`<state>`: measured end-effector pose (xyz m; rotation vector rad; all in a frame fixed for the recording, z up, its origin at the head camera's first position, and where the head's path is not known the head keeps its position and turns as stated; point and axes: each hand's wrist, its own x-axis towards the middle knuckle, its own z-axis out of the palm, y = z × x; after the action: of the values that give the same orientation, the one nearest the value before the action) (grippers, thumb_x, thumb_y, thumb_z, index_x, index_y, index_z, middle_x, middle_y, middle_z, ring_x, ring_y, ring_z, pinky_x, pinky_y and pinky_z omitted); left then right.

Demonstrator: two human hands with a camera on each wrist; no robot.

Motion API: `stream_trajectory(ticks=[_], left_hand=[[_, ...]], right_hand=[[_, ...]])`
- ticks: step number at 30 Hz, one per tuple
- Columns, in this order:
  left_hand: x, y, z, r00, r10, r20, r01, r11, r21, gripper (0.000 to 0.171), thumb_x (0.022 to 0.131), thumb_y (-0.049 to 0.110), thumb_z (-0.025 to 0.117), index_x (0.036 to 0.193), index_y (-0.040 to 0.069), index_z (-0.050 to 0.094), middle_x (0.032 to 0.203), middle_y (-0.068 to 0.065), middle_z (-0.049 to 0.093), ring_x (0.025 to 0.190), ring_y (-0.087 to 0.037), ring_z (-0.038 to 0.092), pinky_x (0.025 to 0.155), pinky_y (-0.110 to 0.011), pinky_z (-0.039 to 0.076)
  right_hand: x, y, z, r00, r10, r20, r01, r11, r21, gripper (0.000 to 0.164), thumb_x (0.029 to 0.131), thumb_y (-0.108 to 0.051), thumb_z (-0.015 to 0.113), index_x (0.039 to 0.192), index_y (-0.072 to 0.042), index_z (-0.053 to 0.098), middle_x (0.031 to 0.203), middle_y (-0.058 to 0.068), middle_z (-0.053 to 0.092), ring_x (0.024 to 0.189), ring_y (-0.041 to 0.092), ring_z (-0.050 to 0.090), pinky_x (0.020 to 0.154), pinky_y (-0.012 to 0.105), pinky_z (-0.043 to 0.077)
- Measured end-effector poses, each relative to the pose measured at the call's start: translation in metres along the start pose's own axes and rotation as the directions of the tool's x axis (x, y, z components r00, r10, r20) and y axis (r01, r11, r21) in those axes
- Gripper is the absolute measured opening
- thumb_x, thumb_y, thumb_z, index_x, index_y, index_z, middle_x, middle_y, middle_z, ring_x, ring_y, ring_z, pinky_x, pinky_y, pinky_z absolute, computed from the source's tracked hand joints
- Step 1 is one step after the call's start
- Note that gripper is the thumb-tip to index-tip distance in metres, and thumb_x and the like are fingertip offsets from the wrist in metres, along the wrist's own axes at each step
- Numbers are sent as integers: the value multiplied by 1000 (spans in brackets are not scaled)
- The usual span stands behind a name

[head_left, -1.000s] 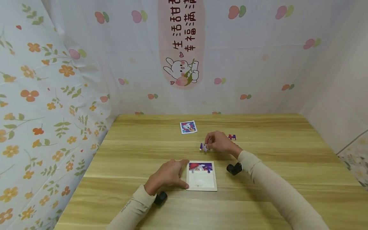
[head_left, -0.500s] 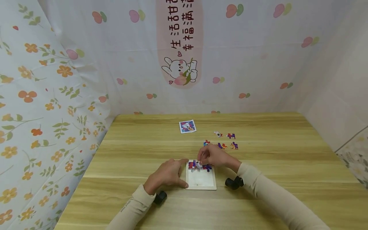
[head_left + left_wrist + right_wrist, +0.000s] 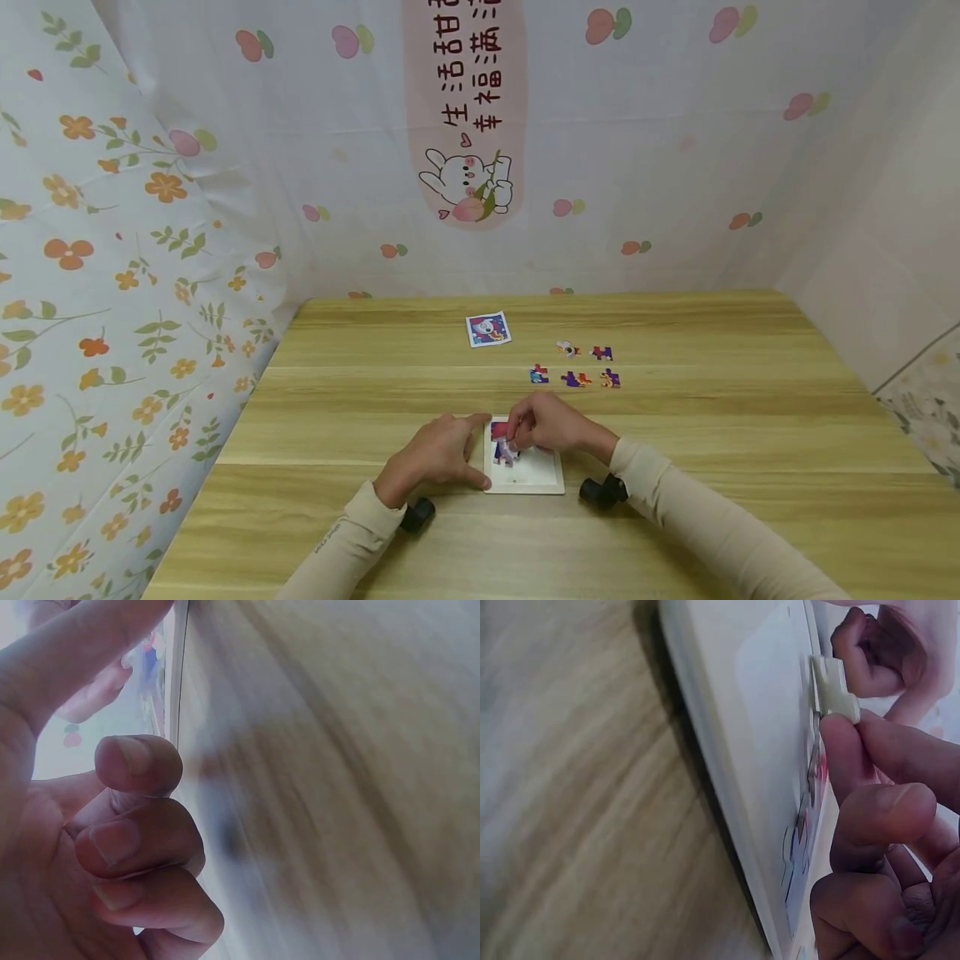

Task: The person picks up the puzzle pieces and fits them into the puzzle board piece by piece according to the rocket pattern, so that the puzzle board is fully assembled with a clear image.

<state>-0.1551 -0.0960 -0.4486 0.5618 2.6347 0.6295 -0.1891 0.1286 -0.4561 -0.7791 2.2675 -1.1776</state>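
A white puzzle tray (image 3: 525, 489) lies on the table, with red and purple pieces fitted along its far side. My right hand (image 3: 551, 423) pinches a white and purple puzzle piece (image 3: 504, 454) between thumb and index finger, over the tray's left part. In the right wrist view, this tilted puzzle piece (image 3: 832, 690) shows its pale back and edge near the tray's surface. My left hand (image 3: 438, 454) rests at the tray's left edge, index finger at the far corner and thumb at the near one. Its other fingers (image 3: 142, 844) are loosely bent.
Several loose puzzle pieces (image 3: 573, 379) lie beyond the tray to the right. A small picture card (image 3: 488, 330) of the design lies farther back on the wooden table (image 3: 360, 383). A patterned curtain (image 3: 337, 167) hangs behind the table's far edge.
My right hand has carried the puzzle piece from the loose group toward me and over the tray, then down to its left part. My left hand has stayed at the tray's edge.
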Motion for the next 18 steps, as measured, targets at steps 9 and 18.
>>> stream_trajectory(ticks=[9,18], left_hand=[[-1,-1,0,1000,17,-2,-17,1000,-1,92,67,40,93,144,12,53,63,6,49,58,-10,44,51,-24,30],[-1,-1,0,999,32,-1,-32,999,-12,91,68,38,93,144,10,53,61,6,48,54,-9,44,50,-24,29]], right_hand=[[3,-3,8,997,-40,-71,30,991,-127,6,84,0,75,84,-5,73,70,0,69,56,3,51,51,18,42],[2,-9,16,987,-98,-127,59,958,-279,7,84,-4,77,83,-9,72,72,-4,68,62,1,54,59,17,46]])
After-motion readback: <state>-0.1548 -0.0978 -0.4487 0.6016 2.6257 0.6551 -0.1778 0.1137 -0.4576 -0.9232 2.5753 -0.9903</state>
